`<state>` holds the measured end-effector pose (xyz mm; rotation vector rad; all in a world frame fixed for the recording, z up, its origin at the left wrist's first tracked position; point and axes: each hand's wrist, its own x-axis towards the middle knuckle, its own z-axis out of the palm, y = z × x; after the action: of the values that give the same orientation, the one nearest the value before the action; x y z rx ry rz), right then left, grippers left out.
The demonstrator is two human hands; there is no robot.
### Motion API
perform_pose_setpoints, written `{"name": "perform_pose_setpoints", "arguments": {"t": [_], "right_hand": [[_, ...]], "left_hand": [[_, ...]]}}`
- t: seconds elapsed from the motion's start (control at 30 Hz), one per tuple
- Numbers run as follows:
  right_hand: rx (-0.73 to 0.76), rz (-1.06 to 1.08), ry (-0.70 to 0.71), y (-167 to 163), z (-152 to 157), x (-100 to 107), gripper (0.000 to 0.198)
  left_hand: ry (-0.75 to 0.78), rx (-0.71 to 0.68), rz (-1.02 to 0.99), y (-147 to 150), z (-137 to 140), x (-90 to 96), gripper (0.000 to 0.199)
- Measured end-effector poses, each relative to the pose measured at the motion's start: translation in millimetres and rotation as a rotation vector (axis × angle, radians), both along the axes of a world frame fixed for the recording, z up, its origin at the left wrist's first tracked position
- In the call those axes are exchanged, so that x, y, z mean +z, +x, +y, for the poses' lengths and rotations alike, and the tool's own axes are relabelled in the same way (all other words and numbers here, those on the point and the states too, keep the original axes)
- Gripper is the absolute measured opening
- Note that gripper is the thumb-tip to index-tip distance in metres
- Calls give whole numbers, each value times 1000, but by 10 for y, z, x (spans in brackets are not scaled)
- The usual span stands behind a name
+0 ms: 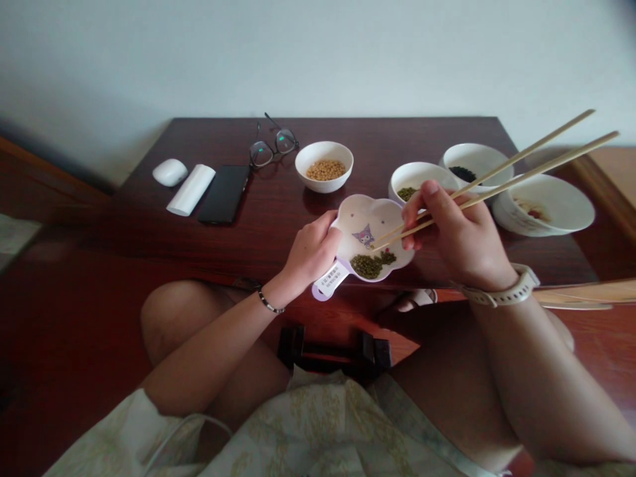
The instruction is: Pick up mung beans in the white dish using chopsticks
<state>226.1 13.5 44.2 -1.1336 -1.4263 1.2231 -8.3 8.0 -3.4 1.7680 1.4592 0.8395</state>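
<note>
My left hand (315, 246) grips the left side of a cloud-shaped dish (370, 215) with a cartoon print and a labelled handle, held tilted over the table's front edge. Green beans (370, 265) lie in its lower part, with a small red bit at their upper edge. In my right hand (454, 222) is a pair of chopsticks (536, 165); their tips are over the dish, just above the beans. I cannot make out anything between the tips. Behind my right hand, partly hidden, stands a white bowl (415, 173) with green beans.
A bowl of yellow beans (324, 182) stands mid-table. To the right are a bowl with black beans (477, 156) and a bowl with reddish and pale bits (571, 205). Glasses (273, 151), a black phone (224, 194), a white cylinder (191, 190) and a white rounded case (169, 172) lie left.
</note>
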Motion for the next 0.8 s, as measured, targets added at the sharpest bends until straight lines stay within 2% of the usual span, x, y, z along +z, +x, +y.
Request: {"name": "perform_pose_setpoints", "arguments": {"t": [0.2, 0.3, 0.4, 0.57, 0.8], "right_hand": [[-281, 15, 218, 193, 230, 7, 46], [-450, 35, 348, 315, 401, 3, 45], [-545, -36, 411, 394, 509, -1, 48], [-539, -215, 409, 436, 566, -64, 51], [-496, -299, 373, 464, 612, -138, 52]], "left_hand": [[0, -1, 1, 3, 10, -4, 32], [0, 0, 5, 5, 10, 3, 33], [-9, 2, 3, 6, 8, 6, 35], [-2, -3, -4, -2, 13, -7, 35], [-5, -1, -9, -6, 5, -10, 33]]}}
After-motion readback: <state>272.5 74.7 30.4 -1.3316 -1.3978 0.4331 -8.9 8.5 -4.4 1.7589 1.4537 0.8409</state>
